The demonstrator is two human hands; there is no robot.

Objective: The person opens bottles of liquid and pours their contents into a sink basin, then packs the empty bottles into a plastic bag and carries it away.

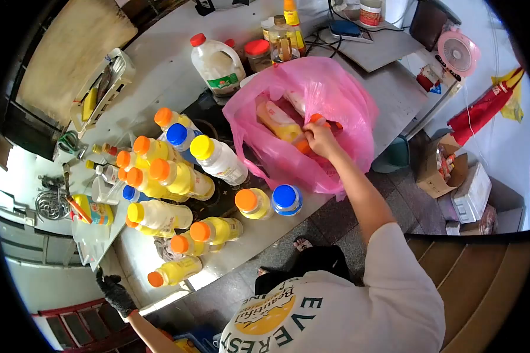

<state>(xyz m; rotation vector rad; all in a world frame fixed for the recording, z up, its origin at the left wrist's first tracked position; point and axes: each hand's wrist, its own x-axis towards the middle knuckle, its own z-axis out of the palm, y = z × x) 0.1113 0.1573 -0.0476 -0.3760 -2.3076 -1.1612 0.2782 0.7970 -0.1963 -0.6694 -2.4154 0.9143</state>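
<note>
My right hand is inside the open pink plastic bag, its fingers closed round the orange cap of a bottle lying there. Other orange-capped bottles lie partly hidden in the bag. My left hand, in a dark glove, is low at the left beside the counter's edge, fingers apart and holding nothing visible. Several yellow bottles with orange caps stand between my hands, among them a white bottle with a yellow cap and a blue-capped bottle near the front edge.
Behind the bag stand a white jug and a red-lidded jar. A pink fan is at the right, above a cardboard box on the floor. A green bin stands below the counter. A utensil rack is upper left.
</note>
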